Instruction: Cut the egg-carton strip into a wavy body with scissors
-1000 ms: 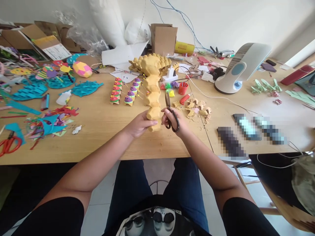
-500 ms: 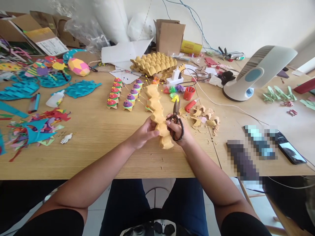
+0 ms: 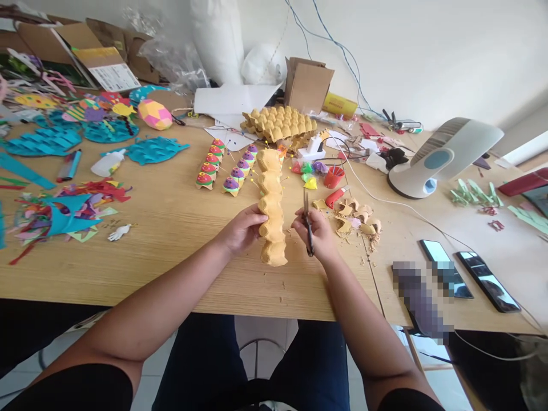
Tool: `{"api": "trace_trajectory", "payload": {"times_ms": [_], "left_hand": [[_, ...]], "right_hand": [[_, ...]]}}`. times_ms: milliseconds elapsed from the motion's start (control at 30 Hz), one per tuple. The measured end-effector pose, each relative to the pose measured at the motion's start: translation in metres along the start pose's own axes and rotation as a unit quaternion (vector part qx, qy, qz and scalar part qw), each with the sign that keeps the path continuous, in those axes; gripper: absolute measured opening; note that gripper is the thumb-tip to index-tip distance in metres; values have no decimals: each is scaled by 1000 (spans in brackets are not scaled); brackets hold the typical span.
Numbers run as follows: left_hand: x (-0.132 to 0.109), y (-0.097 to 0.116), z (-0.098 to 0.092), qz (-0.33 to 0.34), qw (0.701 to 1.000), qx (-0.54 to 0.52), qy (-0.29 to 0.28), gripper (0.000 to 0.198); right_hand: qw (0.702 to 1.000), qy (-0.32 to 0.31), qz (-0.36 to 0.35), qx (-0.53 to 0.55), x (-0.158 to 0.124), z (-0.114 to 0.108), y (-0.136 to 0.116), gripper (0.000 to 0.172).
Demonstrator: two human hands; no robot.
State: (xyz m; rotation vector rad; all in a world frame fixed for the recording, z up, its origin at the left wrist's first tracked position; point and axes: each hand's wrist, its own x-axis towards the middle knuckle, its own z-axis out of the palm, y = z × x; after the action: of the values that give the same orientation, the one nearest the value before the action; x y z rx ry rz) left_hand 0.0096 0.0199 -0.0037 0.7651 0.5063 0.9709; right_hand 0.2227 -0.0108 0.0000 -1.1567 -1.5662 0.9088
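Observation:
My left hand (image 3: pixel 240 229) grips a long yellow strip of egg-carton cups (image 3: pixel 271 205) from its left side, holding it upright-lengthwise over the wooden table (image 3: pixel 171 262). Just right of the strip, my right hand (image 3: pixel 319 234) is closed round the handles of black scissors (image 3: pixel 307 220), whose blades point away from me. A little beyond the strip stand two rows of painted egg-cup figures (image 3: pixel 226 166). Cut carton scraps (image 3: pixel 355 214) lie right of the scissors.
A stack of egg trays (image 3: pixel 279 123) and a cardboard box (image 3: pixel 307 85) sit at the back. Teal paper shapes (image 3: pixel 152 149), a glue bottle (image 3: pixel 107 164) and coloured scraps (image 3: pixel 68 208) cover the left. A white fan (image 3: pixel 445 157) and two phones (image 3: pixel 466 274) are on the right.
The carton strip has swung from leaning left to pointing straight away. My right hand with the scissors has drawn back a little to the right of it. The view has shifted slightly.

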Motion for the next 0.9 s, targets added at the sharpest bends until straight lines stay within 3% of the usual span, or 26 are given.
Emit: {"api": "trace_trajectory", "payload": {"times_ms": [133, 333, 500, 733, 900], "left_hand": [[-1, 5, -2, 6, 1000, -16, -4, 23], [-3, 8, -4, -31, 999, -19, -28, 21], [-3, 3, -5, -80, 994, -52, -44, 22], [-3, 0, -12, -131, 988, -41, -70, 24], [-5, 4, -8, -167, 982, -60, -69, 25]], "right_hand": [[974, -37, -134, -179, 0, -2, 4, 31], [925, -50, -254, -278, 0, 4, 9, 33], [905, -21, -281, -320, -2, 5, 12, 36], [909, -28, -249, -332, -2, 0, 15, 37], [907, -29, -267, -325, -2, -2, 14, 35]]}}
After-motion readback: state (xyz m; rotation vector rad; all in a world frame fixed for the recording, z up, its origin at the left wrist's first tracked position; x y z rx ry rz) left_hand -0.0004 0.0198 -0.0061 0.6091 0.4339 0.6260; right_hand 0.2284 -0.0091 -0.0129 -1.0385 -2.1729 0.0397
